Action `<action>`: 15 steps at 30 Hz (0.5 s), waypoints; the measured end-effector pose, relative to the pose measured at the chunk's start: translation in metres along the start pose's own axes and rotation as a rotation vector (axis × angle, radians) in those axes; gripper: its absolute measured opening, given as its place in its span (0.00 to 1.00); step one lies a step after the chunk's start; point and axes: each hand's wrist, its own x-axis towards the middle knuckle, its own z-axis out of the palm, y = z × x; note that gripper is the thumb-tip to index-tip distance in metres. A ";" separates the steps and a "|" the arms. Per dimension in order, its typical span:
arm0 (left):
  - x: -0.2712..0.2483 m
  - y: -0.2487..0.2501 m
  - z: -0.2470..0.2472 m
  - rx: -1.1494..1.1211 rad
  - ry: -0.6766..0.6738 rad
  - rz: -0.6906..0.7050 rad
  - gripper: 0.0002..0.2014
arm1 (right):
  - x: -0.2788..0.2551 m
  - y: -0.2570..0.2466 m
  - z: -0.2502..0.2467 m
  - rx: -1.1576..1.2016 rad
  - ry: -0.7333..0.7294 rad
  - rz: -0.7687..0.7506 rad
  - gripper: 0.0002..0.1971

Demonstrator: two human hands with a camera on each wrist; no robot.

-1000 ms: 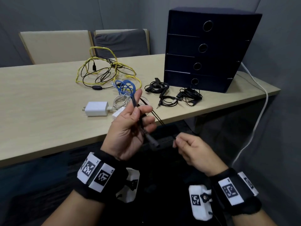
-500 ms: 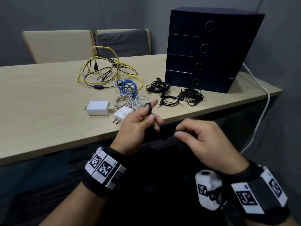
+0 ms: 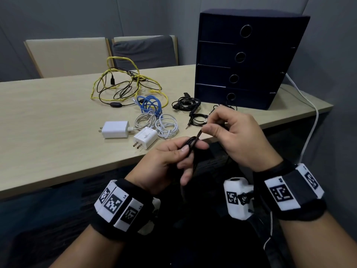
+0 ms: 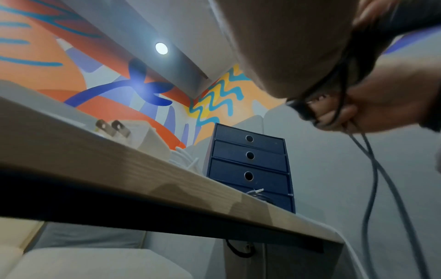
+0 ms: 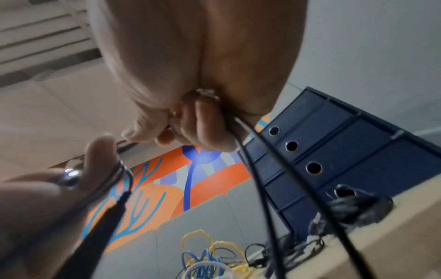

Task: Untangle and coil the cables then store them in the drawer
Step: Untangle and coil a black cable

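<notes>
black cable (image 3: 190, 144) pinched btwn left hand (image 3: 166, 163) & right hand (image 3: 237, 136).

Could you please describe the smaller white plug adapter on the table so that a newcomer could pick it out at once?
Start at the dark blue four-drawer cabinet on the pale wooden table, then look left along the table's near edge, past the coiled white cables. There lies the small white cube-shaped adapter. Unlike the larger white rectangular charger to its left, its two metal prongs point towards the table edge.

Left hand (image 3: 166, 161) and right hand (image 3: 237, 136) pinch one black cable (image 3: 194, 141).
</notes>
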 end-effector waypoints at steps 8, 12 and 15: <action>0.003 0.019 0.009 -0.537 -0.149 0.063 0.23 | -0.011 0.039 0.023 0.214 0.001 0.234 0.21; 0.009 0.027 0.007 -0.601 -0.044 0.152 0.22 | -0.028 0.048 0.037 0.453 -0.041 0.332 0.18; 0.012 0.031 0.010 -0.575 0.111 0.218 0.19 | -0.043 0.052 0.043 0.456 -0.062 0.354 0.16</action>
